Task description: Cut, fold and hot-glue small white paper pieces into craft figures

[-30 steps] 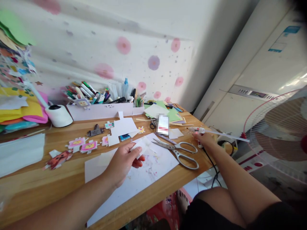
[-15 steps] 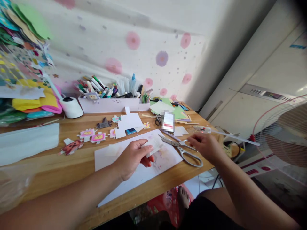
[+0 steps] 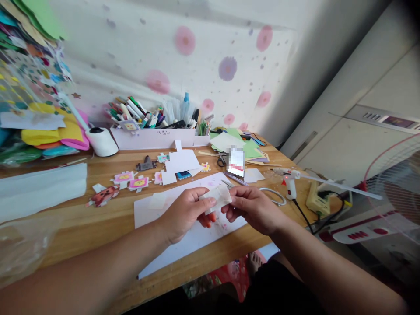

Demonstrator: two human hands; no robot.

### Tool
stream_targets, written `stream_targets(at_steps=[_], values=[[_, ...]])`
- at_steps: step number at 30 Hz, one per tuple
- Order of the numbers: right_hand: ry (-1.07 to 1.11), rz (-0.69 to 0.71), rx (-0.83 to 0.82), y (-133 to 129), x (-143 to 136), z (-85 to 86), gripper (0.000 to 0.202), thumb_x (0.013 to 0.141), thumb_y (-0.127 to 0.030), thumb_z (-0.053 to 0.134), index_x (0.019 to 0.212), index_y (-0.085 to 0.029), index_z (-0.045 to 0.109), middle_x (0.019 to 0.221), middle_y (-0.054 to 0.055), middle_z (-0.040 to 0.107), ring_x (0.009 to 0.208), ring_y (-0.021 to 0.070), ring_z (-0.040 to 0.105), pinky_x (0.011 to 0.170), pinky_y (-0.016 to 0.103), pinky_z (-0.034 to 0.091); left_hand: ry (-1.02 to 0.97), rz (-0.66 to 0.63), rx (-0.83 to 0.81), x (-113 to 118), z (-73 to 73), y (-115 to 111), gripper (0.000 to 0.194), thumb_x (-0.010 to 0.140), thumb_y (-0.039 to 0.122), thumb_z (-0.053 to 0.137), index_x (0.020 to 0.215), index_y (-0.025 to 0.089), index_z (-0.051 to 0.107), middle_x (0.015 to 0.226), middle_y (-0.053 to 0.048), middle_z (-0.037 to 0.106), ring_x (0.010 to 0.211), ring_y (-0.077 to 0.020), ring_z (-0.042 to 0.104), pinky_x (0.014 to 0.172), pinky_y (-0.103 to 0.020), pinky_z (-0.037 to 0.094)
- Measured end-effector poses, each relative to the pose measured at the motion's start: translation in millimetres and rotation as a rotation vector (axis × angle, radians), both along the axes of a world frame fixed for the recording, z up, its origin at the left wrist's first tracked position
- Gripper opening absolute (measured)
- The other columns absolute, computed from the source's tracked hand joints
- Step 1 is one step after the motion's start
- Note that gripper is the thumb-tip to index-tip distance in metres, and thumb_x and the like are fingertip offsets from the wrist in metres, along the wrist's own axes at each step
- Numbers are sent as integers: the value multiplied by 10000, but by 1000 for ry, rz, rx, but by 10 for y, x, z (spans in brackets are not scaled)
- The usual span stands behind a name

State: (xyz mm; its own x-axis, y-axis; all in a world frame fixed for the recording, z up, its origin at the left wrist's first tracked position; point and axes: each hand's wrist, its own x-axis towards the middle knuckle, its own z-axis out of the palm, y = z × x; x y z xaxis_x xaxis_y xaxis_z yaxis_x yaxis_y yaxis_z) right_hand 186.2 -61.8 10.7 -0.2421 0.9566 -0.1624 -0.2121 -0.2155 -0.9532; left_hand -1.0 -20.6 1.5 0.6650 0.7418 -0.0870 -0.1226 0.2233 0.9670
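A small whitish piece of paper point(image 3: 218, 197) is held up over the table between my two hands. My left hand point(image 3: 190, 212) pinches its left side, thumb on top and fingers beneath. At its right edge the fingertips of my right hand point(image 3: 254, 208) are closed on the paper. Below lies a large white sheet point(image 3: 157, 249) with faint pinkish stains. Behind my right hand are scissors point(image 3: 277, 195), mostly hidden, with a handle loop showing. Farther right a white hot glue gun point(image 3: 290, 181) stands with a red light on and a long glue stick in it.
Decorated paper cutouts point(image 3: 138, 183) and a white paper shape point(image 3: 183, 162) lie at left and centre. Behind them is a pen box point(image 3: 151, 138). A phone point(image 3: 236, 162) stands beyond the sheet; a fan point(image 3: 397, 175) is at right.
My right hand has moved left from beside the glue gun and scissors to the paper piece and now grips its edge. My left hand still holds the piece.
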Motion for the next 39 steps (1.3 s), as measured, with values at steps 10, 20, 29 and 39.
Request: stream_targets(at_steps=[10, 20, 29, 39], values=[[-18, 7, 10, -8, -8, -38, 234, 693, -327, 774, 732, -135, 645, 653, 18, 695, 518, 78, 618, 531, 192, 502, 57, 30, 48, 8, 9, -9, 162, 800, 273, 585, 741, 123, 602, 549, 1, 598, 481, -91, 538, 431, -179, 461], [-220, -8, 22, -58, -54, 30, 305, 640, -390, 788, 689, -131, 635, 593, -6, 653, 489, 73, 568, 523, 219, 495, 111, -11, 52, 10, 26, -46, 177, 803, 293, 569, 759, 124, 597, 535, -3, 601, 462, -97, 543, 446, -196, 457], [-377, -51, 65, -58, -112, 14, 268, 668, -355, 746, 635, -150, 577, 532, -23, 601, 452, 73, 521, 465, 209, 419, 102, -47, 19, 10, 47, -45, 201, 790, 325, 596, 756, 126, 596, 559, -12, 610, 490, -110, 563, 459, -207, 470], [-324, -151, 103, -49, -194, -60, 289, 678, -389, 729, 633, -157, 562, 535, -34, 565, 445, 72, 485, 457, 215, 392, 67, -29, -65, 2, -63, -23, 235, 742, 337, 681, 795, 127, 588, 618, -1, 614, 506, -94, 554, 485, -210, 468]])
